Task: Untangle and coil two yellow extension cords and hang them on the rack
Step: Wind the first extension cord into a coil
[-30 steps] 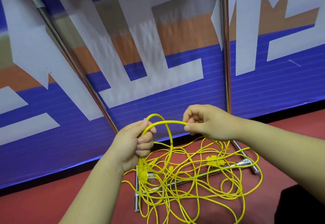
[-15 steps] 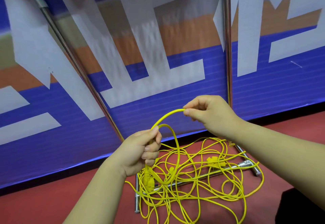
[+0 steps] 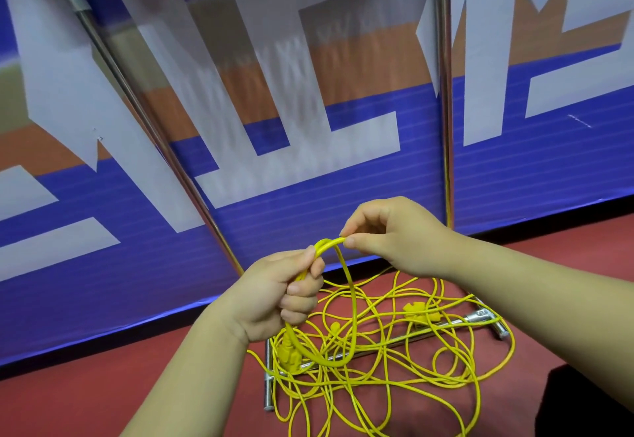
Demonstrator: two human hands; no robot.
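A tangle of yellow extension cord point(image 3: 404, 371) lies on the red floor over the base of a chrome rack point(image 3: 442, 325). My left hand point(image 3: 278, 296) grips a small coil of the cord, with a yellow plug point(image 3: 289, 354) hanging just below the fist. My right hand point(image 3: 394, 234) pinches the cord between thumb and fingertips right above the left hand, laying a loop onto the coil. One loop point(image 3: 351, 316) hangs down from both hands. A second yellow plug point(image 3: 417, 311) rests in the tangle near the rack's base bar.
The rack's two chrome uprights point(image 3: 446, 93) rise in front of a blue, white and orange banner wall point(image 3: 343, 169). The left upright point(image 3: 144, 121) slants up to a bracket at top left. A dark object point(image 3: 590, 402) sits at the bottom right.
My right hand has come back down and left with the cord, meeting my left hand. The loop it held out is now laid on the coil in the left hand.
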